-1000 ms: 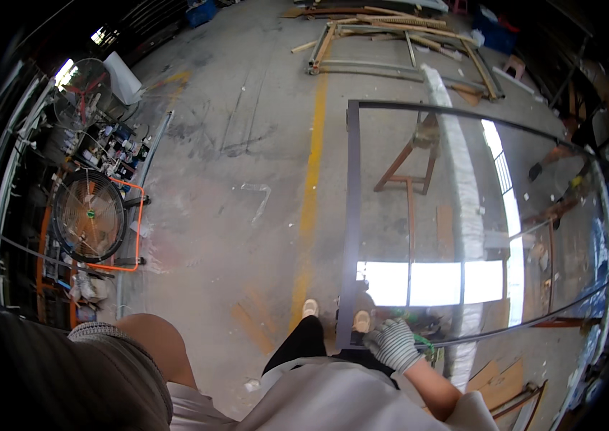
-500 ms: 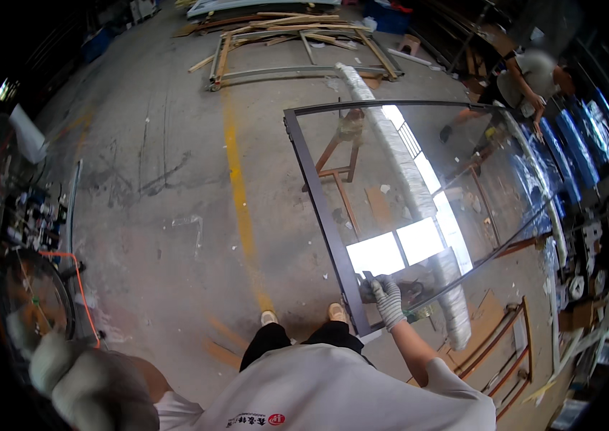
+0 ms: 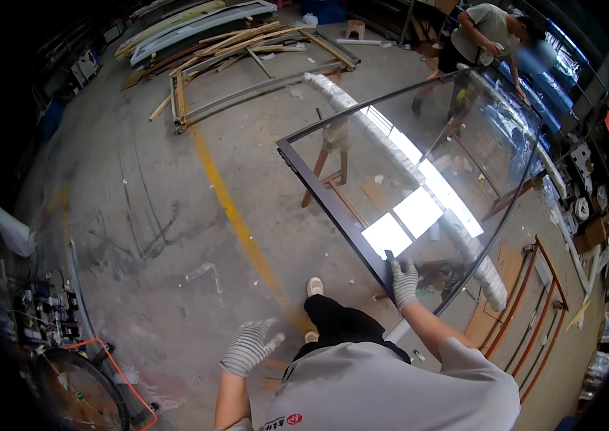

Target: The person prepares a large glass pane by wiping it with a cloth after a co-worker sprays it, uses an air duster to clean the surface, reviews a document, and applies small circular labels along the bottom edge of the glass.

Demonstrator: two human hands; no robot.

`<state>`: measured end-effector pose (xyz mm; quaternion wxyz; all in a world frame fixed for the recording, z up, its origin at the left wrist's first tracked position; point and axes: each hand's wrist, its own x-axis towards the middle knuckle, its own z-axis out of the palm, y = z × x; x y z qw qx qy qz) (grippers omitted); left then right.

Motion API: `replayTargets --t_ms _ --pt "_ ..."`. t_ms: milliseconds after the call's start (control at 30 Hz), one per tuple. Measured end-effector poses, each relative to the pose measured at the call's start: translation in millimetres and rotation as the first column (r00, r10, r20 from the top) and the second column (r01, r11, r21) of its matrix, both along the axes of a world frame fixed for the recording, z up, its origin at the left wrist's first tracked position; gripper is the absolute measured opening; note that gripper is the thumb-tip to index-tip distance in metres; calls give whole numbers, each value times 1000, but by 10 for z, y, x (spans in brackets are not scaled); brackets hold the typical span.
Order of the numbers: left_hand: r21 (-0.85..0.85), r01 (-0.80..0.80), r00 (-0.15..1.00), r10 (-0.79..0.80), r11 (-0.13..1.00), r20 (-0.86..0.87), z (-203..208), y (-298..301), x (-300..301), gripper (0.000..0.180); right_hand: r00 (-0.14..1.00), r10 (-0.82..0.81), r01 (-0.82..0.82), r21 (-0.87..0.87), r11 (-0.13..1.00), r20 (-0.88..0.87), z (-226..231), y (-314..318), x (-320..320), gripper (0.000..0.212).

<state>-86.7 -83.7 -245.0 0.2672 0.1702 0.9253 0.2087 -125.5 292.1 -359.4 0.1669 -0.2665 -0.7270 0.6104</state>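
Observation:
A large glass panel [image 3: 312, 169] in a dark frame lies flat across supports on my right. At its near left corner, my right hand [image 3: 406, 282] in a striped glove is closed on a small dark flat tool [image 3: 389, 256], whose exact kind I cannot make out. The tool's tip is over the glass, beside the frame's inner edge. Bright reflections cover part of the pane. My left hand [image 3: 250, 348], also gloved, hangs over the floor at my left side with fingers apart and nothing in it. A wrapped silvery bar [image 3: 473, 248] shows through the glass.
At the panel's far end a person [image 3: 487, 32] leans over, one hand near its edge. Reddish-brown racks [image 3: 516, 316] stand at the right. Wooden strips and a metal frame [image 3: 233, 104] lie ahead. A round dark-rimmed object [image 3: 78, 391] and orange hose [image 3: 121, 373] are lower left.
My left hand has come from the far lower left, where it was blurred, in toward my body. The view has turned; the right hand remains at the panel's near corner.

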Motion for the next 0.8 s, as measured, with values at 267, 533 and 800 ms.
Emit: replayTargets --t_ms 267,533,800 --pt "-135 137 990 -141 981 -22 -144 49 -1291 56 999 -37 36 45 998 31 7 -647 -1265 16" --pt "-1 275 938 -269 961 -217 56 366 -2935 43 982 93 -120 164 979 163 232 -1117 -2347 27" --pt "-15 410 814 -373 912 -445 -204 839 -4440 67 987 -67 55 84 995 145 282 -1303 -2767 24"
